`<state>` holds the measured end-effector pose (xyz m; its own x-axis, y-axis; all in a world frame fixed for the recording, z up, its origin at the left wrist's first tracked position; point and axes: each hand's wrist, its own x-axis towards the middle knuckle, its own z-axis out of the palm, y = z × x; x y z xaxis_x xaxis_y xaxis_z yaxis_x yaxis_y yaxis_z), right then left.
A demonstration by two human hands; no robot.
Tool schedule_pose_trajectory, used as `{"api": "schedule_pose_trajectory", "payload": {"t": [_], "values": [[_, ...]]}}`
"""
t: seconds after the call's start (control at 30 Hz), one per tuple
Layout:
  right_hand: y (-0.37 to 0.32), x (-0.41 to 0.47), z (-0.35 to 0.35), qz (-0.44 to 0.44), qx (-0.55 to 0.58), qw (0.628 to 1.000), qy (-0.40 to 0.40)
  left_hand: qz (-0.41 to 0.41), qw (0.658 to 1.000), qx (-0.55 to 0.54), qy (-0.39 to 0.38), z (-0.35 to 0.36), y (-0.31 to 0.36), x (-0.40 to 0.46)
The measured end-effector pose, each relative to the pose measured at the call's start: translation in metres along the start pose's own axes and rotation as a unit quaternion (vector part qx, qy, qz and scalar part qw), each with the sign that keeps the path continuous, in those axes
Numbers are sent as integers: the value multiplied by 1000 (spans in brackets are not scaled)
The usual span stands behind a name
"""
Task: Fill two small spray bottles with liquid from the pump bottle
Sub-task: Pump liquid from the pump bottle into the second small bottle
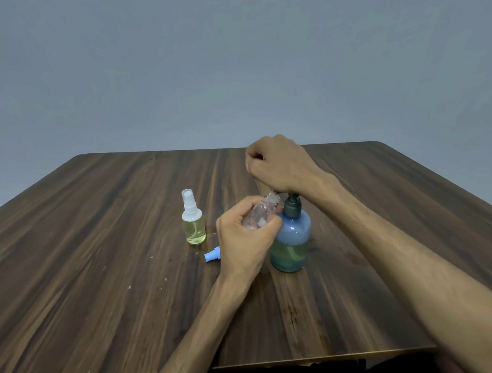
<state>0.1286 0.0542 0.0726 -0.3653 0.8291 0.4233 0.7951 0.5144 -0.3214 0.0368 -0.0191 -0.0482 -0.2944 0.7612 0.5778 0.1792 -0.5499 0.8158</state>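
Dark pump head [291,197] hidden under right hand [283,164]

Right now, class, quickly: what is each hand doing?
Left hand: fingers curled round the small clear bottle, tilted toward the pump.
Right hand: fingers curled, pressing down on the pump bottle head; whether it grips anything cannot be told.
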Motion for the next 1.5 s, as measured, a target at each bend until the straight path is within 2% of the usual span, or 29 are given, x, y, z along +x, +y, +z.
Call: {"api": "schedule_pose_trajectory", "payload": {"t": [0.03, 0.13, 0.17, 0.27, 0.3, 0.4, 0.43, 0.57, 0.7, 0.87, 1.03, 1.2, 1.4, 1.5], "values": [[2, 2, 0, 2, 5, 1000, 4, 2, 1000, 1, -1, 0, -1, 1], [3, 0, 4, 23, 9, 997, -71, -11, 1000, -1, 5, 1, -1, 2], [3, 0, 4, 20, 9, 997, -70, -13, 1000, -3, 7, 1, -1, 2], [2, 2, -1, 3, 10, 1000, 24, -3, 1000, -3, 4, 0, -1, 1], [3, 3, -2, 4, 11, 1000, 27, -2, 1000, -2, 4, 0, -1, 1], [5, 1, 3, 20, 8, 998, -60, -10, 1000, 4, 10, 1, -1, 2], [4, 1, 5, 19, 1, 998, -63, -12, 1000, 4, 12, 1, -1, 2], [0, 4, 0, -1, -7, 1000, 2, -9, 1000, -2, 2, -1, 0, 0], [4, 1, 4, 23, 11, 996, -87, -9, 1000, 5, 4, -1, 0, 2], [1, 3, -4, 15, 16, 1000, 0, -5, 1000, -1, 4, -1, 0, -1], [-4, 15, -20, 46, 21, 992, -118, -10, 1000, -7, 9, 0, 2, 0], [0, 0, 4, 39, -23, 995, -92, -2, 1000, 1, 7, 0, 0, 0], [-6, 3, -4, 5, 0, 1000, -27, 5, 1000, 8, -2, -3, 0, -2], [-4, -1, 1, 17, -7, 999, -34, -17, 1000, -1, 12, 1, 1, 0]]}}
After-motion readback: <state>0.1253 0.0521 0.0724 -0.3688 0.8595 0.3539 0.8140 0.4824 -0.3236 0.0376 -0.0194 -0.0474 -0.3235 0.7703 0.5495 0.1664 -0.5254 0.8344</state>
